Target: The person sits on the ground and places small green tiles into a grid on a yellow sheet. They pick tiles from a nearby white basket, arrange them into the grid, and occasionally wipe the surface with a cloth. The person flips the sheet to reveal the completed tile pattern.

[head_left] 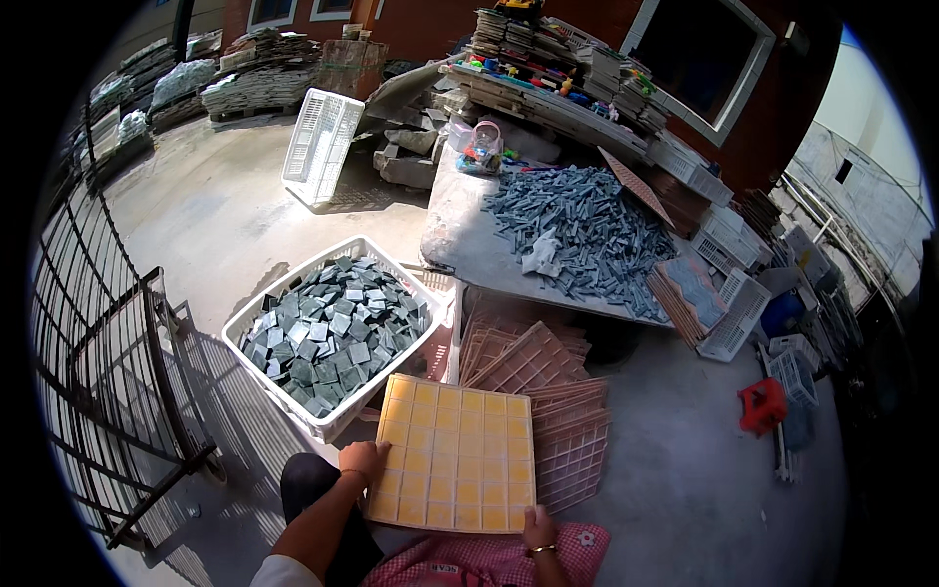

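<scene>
Here's the yellow gridded tray (455,455), grid side up, slung between two hands: the left hand (364,460) curled closed on its left edge, the right hand (539,529) gripping the lower right corner, though how the fingers sit underneath is hidden. Those separated holds probably steady the wide panel. Just beside it, the white basket (330,428) of square tiles (333,333) presumably stands there for easy reach; brown gridded trays (572,460) lie piled close behind.

The yellow tray (455,453) partly hides reddish trays (572,452); the lower edge crops the apron (479,560).
</scene>
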Demonstrator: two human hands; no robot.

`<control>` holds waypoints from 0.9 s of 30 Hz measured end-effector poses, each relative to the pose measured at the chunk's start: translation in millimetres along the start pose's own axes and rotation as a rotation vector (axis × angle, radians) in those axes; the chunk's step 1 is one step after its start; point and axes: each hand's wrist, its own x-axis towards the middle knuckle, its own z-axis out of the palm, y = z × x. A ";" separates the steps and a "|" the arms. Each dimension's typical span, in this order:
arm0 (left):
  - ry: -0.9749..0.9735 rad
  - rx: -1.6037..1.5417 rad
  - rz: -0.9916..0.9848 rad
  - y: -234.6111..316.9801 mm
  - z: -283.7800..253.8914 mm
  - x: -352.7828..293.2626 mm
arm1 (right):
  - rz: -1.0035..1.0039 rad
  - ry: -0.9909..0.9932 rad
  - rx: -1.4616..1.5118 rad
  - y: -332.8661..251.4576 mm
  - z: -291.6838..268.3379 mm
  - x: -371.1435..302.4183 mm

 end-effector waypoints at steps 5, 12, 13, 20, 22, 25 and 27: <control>-0.040 0.144 -0.036 -10.9 2.7 2.0 | 0.015 -0.241 -0.388 -22.0 -17.5 7.5; -0.193 0.100 -0.068 2.9 -15.2 5.4 | -0.513 0.018 -0.042 -90.1 -9.2 58.6; -0.086 0.072 -0.074 -4.5 -16.1 13.9 | -0.682 0.048 -0.013 -103.6 0.7 65.8; 0.574 -0.327 -0.075 -68.9 -45.0 128.1 | -0.872 -0.218 0.208 -208.5 68.7 110.6; 0.605 -0.329 -0.107 -94.1 -48.6 165.5 | -0.917 -0.269 0.281 -248.5 95.1 132.9; 0.625 -0.131 -0.133 -116.4 -60.5 209.7 | -0.764 -0.328 0.333 -296.7 154.2 174.9; 0.635 -0.047 -0.155 -135.4 -77.6 229.4 | -0.640 -0.343 0.392 -322.8 202.4 205.4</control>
